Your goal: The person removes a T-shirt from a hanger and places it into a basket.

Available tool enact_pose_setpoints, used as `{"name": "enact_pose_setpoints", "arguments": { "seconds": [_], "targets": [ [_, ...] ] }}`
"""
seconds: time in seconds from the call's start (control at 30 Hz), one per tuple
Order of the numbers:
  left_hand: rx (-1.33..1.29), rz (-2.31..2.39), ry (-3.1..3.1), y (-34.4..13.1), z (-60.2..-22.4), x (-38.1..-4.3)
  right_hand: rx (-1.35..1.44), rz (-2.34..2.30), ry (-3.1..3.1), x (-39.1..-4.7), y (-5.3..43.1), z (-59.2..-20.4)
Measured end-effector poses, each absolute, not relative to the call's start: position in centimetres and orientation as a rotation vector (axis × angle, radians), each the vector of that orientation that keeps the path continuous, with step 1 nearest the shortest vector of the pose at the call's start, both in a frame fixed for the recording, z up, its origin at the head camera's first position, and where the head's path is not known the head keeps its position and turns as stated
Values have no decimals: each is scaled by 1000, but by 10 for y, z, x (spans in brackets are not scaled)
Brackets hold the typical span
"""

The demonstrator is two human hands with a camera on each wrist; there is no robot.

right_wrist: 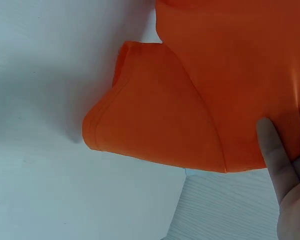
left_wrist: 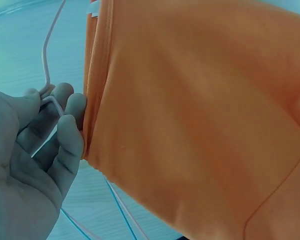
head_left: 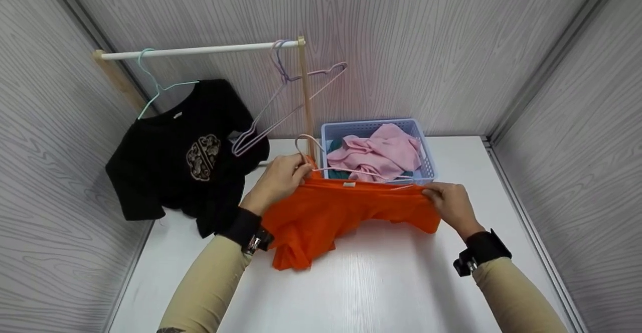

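Observation:
An orange T-shirt [head_left: 341,207] hangs between the two hands, its neckline with a white label facing up. My left hand [head_left: 281,180] pinches a pale pink wire hanger [head_left: 303,140] below its hook. In the left wrist view, the fingertips of this hand [left_wrist: 35,145] are right at the shirt's edge [left_wrist: 97,85], beside the hanger wire [left_wrist: 46,55]. One arm of the hanger runs along the neckline toward the right. My right hand [head_left: 451,205] pinches the shirt at its right shoulder. In the right wrist view, a sleeve [right_wrist: 155,110] droops beside the fingers [right_wrist: 272,145].
A white rail [head_left: 210,49] on wooden posts stands at the back left. From it hang a black shirt [head_left: 165,172] on a mint hanger [head_left: 155,85] and bare hangers [head_left: 271,97]. Behind the orange shirt, a blue basket [head_left: 429,160] holds pink cloth [head_left: 381,150] and teal cloth.

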State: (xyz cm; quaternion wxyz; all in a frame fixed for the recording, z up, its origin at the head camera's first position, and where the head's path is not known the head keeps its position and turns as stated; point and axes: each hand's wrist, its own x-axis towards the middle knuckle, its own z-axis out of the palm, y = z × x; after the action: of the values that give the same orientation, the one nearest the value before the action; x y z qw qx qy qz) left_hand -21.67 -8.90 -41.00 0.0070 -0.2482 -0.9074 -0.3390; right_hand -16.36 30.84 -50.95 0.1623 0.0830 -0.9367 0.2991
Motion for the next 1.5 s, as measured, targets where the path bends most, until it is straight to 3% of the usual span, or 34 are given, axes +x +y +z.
{"name": "enact_pose_setpoints", "arguments": {
  "seconds": [0.83,1.5],
  "targets": [
    [-694,-1105,-2936,-20,-392,-222,434,994,-2808,-168,202,-506],
    [-681,-1117,-2777,-5,-390,-238,1087,1147,-3002,-155,163,-526]
  ]
}}
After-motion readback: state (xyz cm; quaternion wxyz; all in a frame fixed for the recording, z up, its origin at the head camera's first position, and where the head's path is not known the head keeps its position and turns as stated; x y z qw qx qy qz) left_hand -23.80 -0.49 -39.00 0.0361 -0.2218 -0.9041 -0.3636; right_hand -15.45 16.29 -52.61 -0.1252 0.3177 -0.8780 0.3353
